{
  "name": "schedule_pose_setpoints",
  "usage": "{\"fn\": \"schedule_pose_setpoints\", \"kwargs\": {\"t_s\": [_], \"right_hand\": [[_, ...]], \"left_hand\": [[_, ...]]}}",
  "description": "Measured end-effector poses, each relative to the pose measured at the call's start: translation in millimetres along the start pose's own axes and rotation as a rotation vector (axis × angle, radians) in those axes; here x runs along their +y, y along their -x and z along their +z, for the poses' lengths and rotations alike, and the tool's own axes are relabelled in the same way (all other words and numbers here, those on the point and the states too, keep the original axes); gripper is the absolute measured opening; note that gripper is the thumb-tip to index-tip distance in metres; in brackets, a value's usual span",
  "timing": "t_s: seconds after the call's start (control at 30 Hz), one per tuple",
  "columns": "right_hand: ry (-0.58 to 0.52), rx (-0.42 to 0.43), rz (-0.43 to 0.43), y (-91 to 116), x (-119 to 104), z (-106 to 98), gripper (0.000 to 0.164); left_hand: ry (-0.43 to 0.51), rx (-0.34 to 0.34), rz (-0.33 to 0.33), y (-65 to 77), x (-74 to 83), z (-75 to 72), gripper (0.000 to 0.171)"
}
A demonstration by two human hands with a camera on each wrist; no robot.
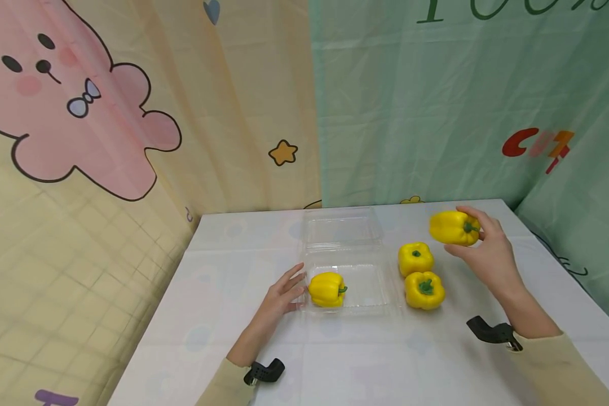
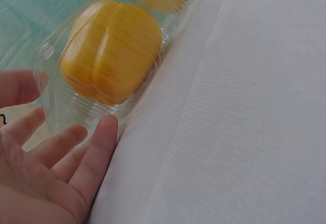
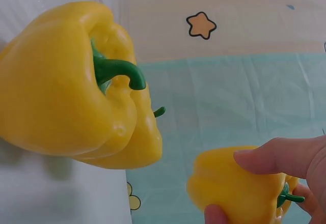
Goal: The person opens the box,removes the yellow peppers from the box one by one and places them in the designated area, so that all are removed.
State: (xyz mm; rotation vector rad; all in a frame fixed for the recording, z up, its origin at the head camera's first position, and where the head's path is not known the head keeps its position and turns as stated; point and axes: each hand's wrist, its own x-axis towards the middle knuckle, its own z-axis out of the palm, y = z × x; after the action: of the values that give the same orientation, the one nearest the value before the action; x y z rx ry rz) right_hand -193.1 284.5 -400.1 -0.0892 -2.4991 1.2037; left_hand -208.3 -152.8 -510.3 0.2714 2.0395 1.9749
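My right hand (image 1: pixel 487 251) grips a yellow bell pepper (image 1: pixel 453 228) between thumb and fingers, held on its side with the green stem to the right. The right wrist view shows the thumb across this pepper (image 3: pixel 237 183). Two more yellow bell peppers (image 1: pixel 415 258) stand upright, one before the other, left of that hand. A clear plastic clamshell box (image 1: pixel 367 282) lies with its lid (image 1: pixel 341 230) folded back. One yellow bell pepper (image 1: pixel 327 289) lies on its side in the box's left part. My left hand (image 1: pixel 280 298), fingers spread and fairly straight, is at the box's left wall.
A white cloth covers the table (image 1: pixel 345 361). Behind it hangs a printed curtain (image 1: pixel 243 113), beige on the left and green on the right. The two upright peppers stand close to the box's right edge.
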Motion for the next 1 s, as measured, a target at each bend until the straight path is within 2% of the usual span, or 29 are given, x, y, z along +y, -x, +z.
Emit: {"fn": "schedule_pose_setpoints", "kwargs": {"t_s": [0.2, 1.0], "right_hand": [[0.054, -0.042, 0.018, -0.4, 11.1, -0.6, 0.084], [0.189, -0.181, -0.059, -4.2, 37.7, 2.4, 0.083]], "left_hand": [[-0.002, -0.003, 0.000, 0.3, 0.3, 0.0, 0.055], [-0.003, -0.009, 0.003, 1.4, 3.1, -0.7, 0.056]]}}
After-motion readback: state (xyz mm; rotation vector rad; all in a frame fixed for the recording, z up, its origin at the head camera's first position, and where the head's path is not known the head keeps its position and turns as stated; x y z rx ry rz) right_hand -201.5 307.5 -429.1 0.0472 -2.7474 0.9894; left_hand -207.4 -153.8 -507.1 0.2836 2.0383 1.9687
